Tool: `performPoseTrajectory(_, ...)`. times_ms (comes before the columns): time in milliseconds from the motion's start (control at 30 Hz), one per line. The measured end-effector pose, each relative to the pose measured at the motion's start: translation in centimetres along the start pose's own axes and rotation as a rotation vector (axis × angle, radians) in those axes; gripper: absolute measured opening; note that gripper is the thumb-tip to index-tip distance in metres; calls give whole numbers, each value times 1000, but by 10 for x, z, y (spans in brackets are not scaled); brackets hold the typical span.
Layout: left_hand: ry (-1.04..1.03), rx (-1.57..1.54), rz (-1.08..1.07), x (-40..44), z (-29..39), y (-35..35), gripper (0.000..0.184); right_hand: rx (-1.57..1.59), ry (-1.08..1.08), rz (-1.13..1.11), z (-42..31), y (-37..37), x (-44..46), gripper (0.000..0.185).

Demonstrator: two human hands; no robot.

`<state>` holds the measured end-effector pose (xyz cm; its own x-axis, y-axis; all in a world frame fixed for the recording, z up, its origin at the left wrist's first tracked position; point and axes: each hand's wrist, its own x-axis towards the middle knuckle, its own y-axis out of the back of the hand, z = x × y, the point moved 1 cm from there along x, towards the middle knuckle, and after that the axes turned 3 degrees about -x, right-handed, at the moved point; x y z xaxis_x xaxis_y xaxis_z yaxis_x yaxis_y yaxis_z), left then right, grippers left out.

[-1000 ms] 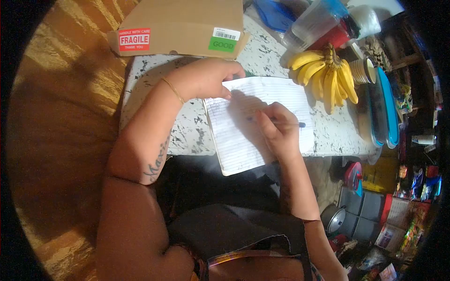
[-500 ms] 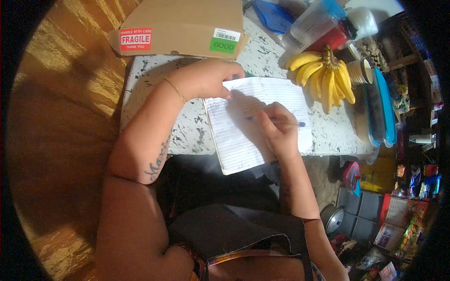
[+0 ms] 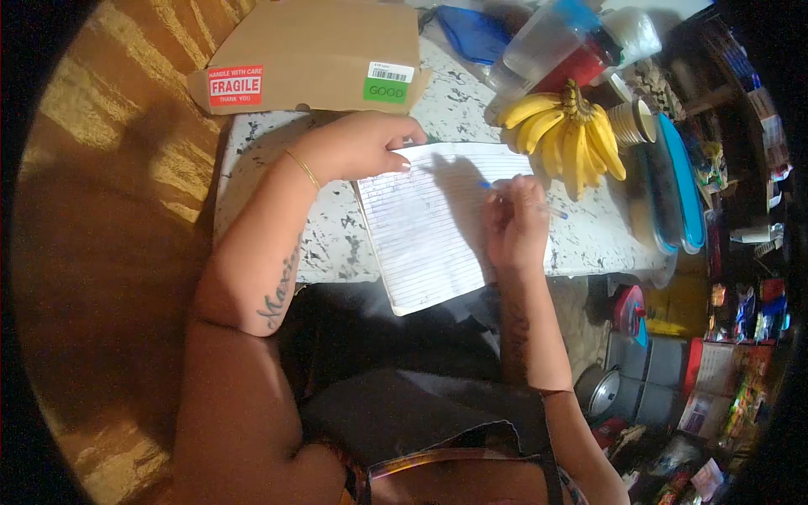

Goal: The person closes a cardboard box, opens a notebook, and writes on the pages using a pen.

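An open lined notebook (image 3: 421, 244) lies tilted on the table, its near end reaching past the table edge. Handwriting covers part of its page, mostly toward the upper left. My left hand (image 3: 362, 145) holds the notebook's upper left corner, with the thumb on the page and the other fingers curled over the top edge. In my right hand (image 3: 518, 223) is a clear pen (image 3: 553, 211) with blue ends, pinched between thumb and fingers. This hand is over the right side of the page, and its shadow falls on the paper. Whether the pen tip touches the paper I cannot tell.
A cardboard box (image 3: 316, 50) with a red FRAGILE label stands behind my left hand. Bananas (image 3: 572, 139) lie right of the notebook, beside stacked cups (image 3: 631, 124) and blue-lidded containers (image 3: 680, 185). A clear plastic container (image 3: 547, 42) stands at the back. The speckled table (image 3: 324, 244) ends near my lap.
My right hand has moved to the right with the pen, uncovering more of the page. The left hand stays at the notebook's corner. The whole view has shifted slightly.
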<state>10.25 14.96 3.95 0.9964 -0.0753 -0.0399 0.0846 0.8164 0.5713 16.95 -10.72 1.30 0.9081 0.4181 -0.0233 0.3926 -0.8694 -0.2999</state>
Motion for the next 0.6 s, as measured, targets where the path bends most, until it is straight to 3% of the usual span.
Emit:
performPoseTrajectory(33,10,-18,-7,1,-1,1,31,90,-8,28,2,1,1,18)
performPoseTrajectory(100,-13,-58,2,3,-5,2,27,-437,346,128,9,0,6,11)
performPoseTrajectory(167,-76,-106,30,4,-11,-1,25,-642,506,158,14,2,9,7)
performPoseTrajectory(300,-19,-148,22,4,-8,-1,25,-647,514,113,13,6,9,7)
performPoseTrajectory(367,17,-146,11,3,-5,0,25,-442,370,94,8,4,6,7)
performPoseTrajectory(433,26,-157,7,3,0,1,25,93,47,56,4,0,2,13)
performPoseTrajectory(500,25,-142,-5,3,1,1,26,-420,313,59,7,2,2,14)
performPoseTrajectory(567,16,-104,-22,4,0,0,28,-405,301,40,8,2,2,15)
performPoseTrajectory(600,4,-96,-26,4,-1,0,29,-131,163,21,7,1,3,15)
